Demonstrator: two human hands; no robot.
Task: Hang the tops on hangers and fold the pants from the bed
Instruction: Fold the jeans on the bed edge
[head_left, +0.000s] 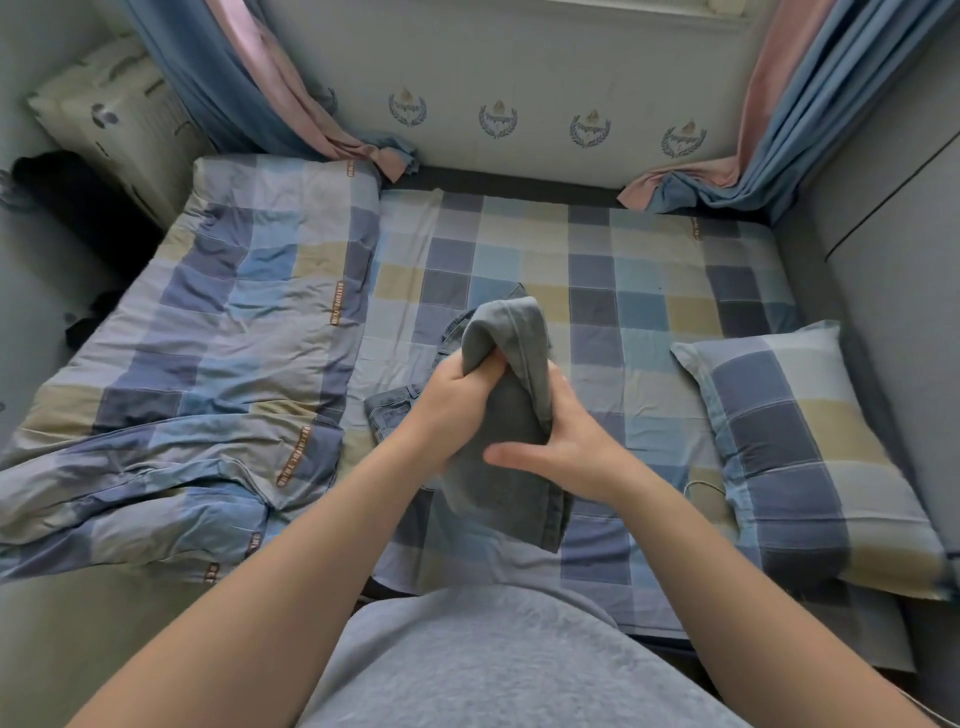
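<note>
A pair of grey pants (506, 467) is held above the middle of the bed, doubled over into a thick fold. My left hand (457, 400) grips the fold from the left near its top. My right hand (566, 441) clasps the same fold from the right, thumb lying across the cloth. Under the grey pants a blue denim garment (392, 410) lies on the checked sheet (597, 291), partly hidden by my hands. No hangers or tops show in this view.
A rumpled checked duvet (208, 364) covers the bed's left half. A matching pillow (810, 452) lies at the right edge. Blue and pink curtains (270, 93) hang at both far corners. A grey wall panel (893, 218) borders the right side.
</note>
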